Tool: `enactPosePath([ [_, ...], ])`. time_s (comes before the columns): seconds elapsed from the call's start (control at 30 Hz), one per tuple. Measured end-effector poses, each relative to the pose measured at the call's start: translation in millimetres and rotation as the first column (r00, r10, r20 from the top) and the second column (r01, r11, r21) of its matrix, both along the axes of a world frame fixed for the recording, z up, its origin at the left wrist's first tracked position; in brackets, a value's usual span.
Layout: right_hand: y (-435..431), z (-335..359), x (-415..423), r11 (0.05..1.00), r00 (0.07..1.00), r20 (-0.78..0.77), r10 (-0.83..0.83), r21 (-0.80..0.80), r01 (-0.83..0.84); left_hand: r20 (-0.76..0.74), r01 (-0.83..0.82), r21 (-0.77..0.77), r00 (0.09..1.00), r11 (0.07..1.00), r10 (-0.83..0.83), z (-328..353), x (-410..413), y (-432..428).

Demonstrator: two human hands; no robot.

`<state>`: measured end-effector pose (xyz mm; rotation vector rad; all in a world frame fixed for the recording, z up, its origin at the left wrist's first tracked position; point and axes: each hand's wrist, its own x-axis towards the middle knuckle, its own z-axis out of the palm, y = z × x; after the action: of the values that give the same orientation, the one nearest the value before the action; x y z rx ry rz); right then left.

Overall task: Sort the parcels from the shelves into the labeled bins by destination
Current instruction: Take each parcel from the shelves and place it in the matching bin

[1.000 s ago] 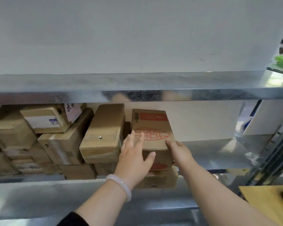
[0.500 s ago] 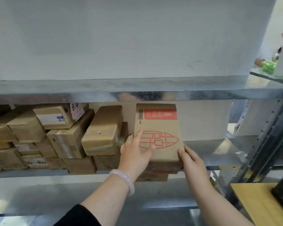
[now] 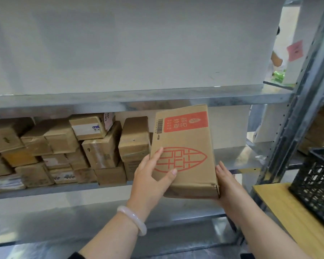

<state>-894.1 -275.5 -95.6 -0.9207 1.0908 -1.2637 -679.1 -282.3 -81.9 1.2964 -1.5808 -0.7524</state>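
A brown cardboard parcel [image 3: 187,144] with a red label and a red lattice emblem is held up in front of the metal shelf [image 3: 238,156], clear of the stack. My left hand [image 3: 151,176] grips its left edge, thumb across the printed face. My right hand [image 3: 225,181] holds its lower right corner from the side and underneath. Several other brown taped parcels [image 3: 101,150] are stacked on the same shelf to the left.
A black perforated crate [image 3: 314,182] stands on a yellow wooden surface [image 3: 288,217] at the right. A grey upright shelf post [image 3: 297,113] rises just right of the parcel. Another shelf board [image 3: 138,98] runs above. A person's arm shows at the far upper right.
Both hands have pulled the red-printed parcel off the stack and out of the shelf, toward me and to the right. The view has turned right, bringing the crate into sight.
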Motion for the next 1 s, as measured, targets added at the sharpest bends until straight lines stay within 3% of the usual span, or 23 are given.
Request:
enactPosePath([
  [0.1,22,6,26,0.999,0.997,-0.082,0.006,-0.047,-0.01,0.03,-0.004,0.034,1.0,0.999,0.003,6,26,25],
  [0.27,53,16,95,0.982,0.966,-0.256,0.015,-0.177,-0.063,0.135,-0.106,0.251,0.988,0.962,0.074,22,75,67],
  [0.4,68,20,151,0.961,0.912,-0.409,0.024,-0.242,-0.134,0.113,-0.169,0.321,0.984,0.932,0.139,24,124,105],
  [0.57,84,23,214,0.923,0.895,-0.414,0.166,-0.254,-0.289,-0.104,-0.243,0.19,0.958,0.951,0.266,6,184,144],
  [0.67,97,23,257,0.862,0.86,-0.451,0.238,-0.31,-0.401,-0.122,-0.342,0.083,0.929,0.936,0.351,-3,219,168],
  [0.77,105,20,296,0.803,0.825,-0.465,0.321,-0.328,-0.498,-0.049,-0.521,-0.042,0.853,0.852,0.519,-6,249,194],
  [0.83,112,19,319,0.747,0.778,-0.466,0.421,-0.309,-0.589,0.005,-0.664,-0.091,0.745,0.742,0.667,-2,263,210],
  [1.0,123,12,369,0.59,0.647,-0.492,0.582,-0.292,-0.753,0.002,-0.818,-0.005,0.575,0.575,0.818,-8,303,231],
])
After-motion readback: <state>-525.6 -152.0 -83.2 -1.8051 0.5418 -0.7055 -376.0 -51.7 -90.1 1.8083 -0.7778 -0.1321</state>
